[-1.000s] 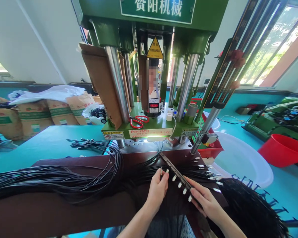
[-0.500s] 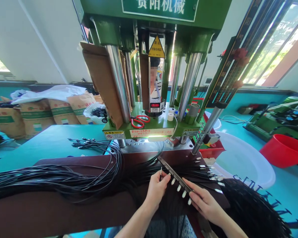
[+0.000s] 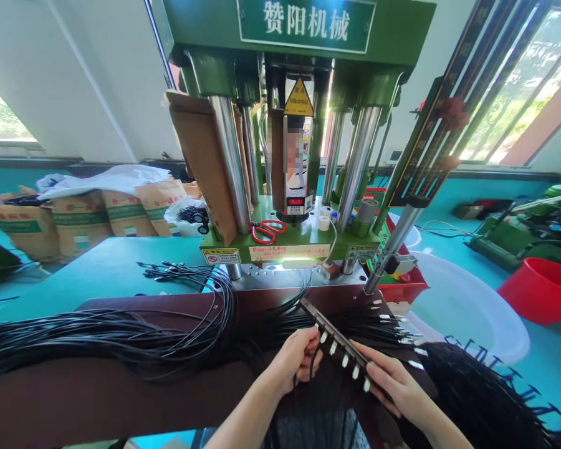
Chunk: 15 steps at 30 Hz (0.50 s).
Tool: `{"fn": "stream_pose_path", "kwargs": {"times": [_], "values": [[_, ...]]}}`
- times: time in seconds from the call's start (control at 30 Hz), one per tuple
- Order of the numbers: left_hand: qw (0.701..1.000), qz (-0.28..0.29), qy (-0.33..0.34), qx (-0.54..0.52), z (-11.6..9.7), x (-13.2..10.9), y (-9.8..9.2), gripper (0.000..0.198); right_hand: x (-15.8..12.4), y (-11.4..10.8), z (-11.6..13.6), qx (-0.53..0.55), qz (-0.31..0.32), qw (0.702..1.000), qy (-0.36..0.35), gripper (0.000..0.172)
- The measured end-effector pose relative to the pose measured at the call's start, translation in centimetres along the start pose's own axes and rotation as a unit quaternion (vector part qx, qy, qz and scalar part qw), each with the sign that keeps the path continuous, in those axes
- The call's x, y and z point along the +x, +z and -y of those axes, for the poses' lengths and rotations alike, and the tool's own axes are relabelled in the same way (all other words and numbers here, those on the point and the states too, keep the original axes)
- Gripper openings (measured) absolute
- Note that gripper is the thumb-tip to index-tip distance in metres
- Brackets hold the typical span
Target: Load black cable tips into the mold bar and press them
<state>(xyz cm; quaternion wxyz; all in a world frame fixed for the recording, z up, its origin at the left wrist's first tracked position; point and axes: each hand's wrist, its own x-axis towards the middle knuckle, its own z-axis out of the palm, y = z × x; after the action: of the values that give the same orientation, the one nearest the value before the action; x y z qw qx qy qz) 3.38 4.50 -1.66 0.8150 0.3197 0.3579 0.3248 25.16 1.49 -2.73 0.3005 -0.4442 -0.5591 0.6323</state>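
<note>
My right hand grips the near end of a long dark fixture bar that carries a row of white-tipped connectors. My left hand is curled beside the bar's left side, pinching a thin black cable. A thick bundle of black cables lies across the brown bench top to the left. More white-tipped cable ends fan out to the right of the bar. The green press machine stands right behind.
Red-handled scissors lie on the machine's green base. A white basin and a red basin sit at the right. Brown paper sacks stack at the left on the teal surface. A heap of black cables hangs at the lower right.
My left hand has closed from holding a cable end upright to a curled pinch next to the bar. The view has shifted slightly; the bar stays in my right hand.
</note>
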Motion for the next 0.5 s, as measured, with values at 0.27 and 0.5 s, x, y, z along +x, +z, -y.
{"fn": "stream_pose_path", "kwargs": {"times": [0.27,0.5], "values": [[1.000,0.029,-0.006,-0.001,-0.42,0.05,-0.23,0.041,-0.02,0.02,0.20,-0.009,0.012,1.000,0.003,0.050],[0.999,-0.015,0.017,0.037,-0.03,-0.17,-0.69,0.041,-0.15,0.23,-0.08,-0.065,-0.023,0.998,0.008,0.054]]}}
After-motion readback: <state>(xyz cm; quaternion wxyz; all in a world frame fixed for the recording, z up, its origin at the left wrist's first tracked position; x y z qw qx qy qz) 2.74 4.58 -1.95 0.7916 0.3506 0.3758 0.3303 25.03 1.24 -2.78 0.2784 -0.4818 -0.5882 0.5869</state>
